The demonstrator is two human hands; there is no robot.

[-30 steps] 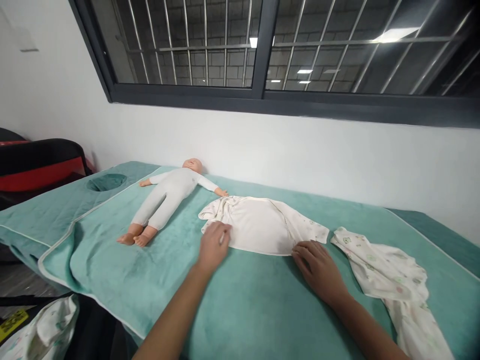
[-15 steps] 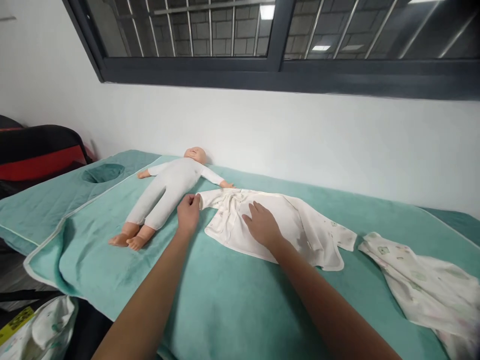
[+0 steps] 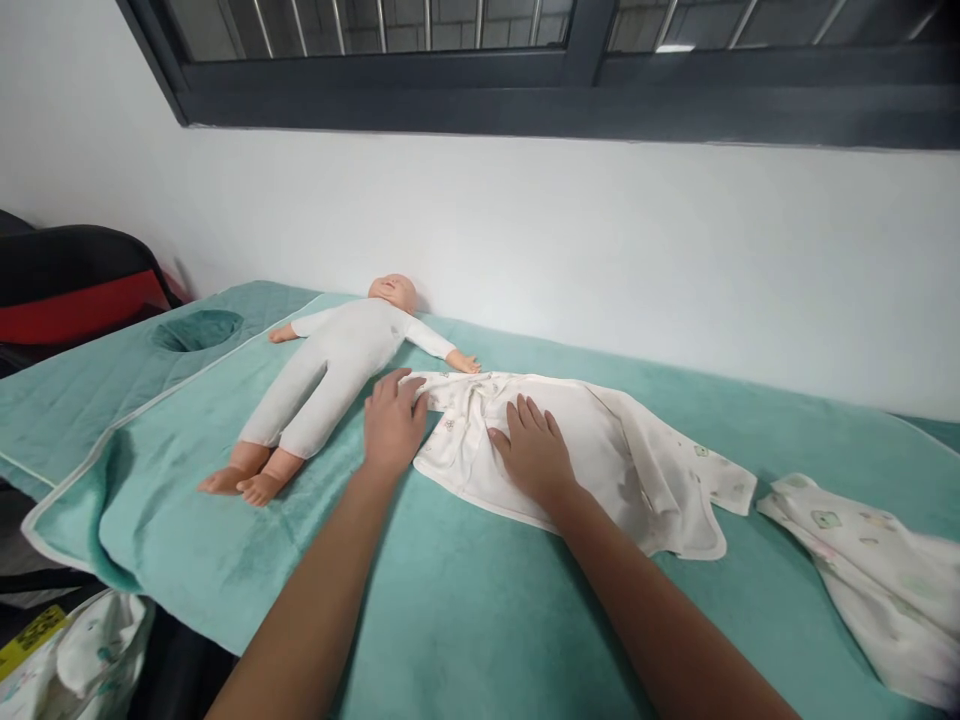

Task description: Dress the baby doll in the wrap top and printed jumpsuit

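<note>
A white baby shirt [image 3: 600, 430] with small prints lies spread on the green cover, its inner side facing up and one sleeve stretched out to the right. My left hand [image 3: 394, 420] rests at the shirt's left sleeve, fingers loosely bent and apart over the cuff. Flat on the middle of the cloth lies my right hand [image 3: 536, 450], fingers spread. Just left of the shirt, a baby doll [image 3: 337, 365] in a white bodysuit is on its back, head toward the wall. One of its hands nearly touches the shirt's upper edge.
Printed baby trousers or a similar folded garment [image 3: 870, 570] lie at the right. The green cover [image 3: 465, 620] drapes over a padded bed with a face hole [image 3: 196, 330]. A red and black chair [image 3: 82, 290] stands left; a printed cloth [image 3: 97, 650] hangs lower left.
My left hand has loosened from its pinch on the sleeve cuff and now lies over it. My right hand has flattened onto the shirt. The view has tilted down slightly.
</note>
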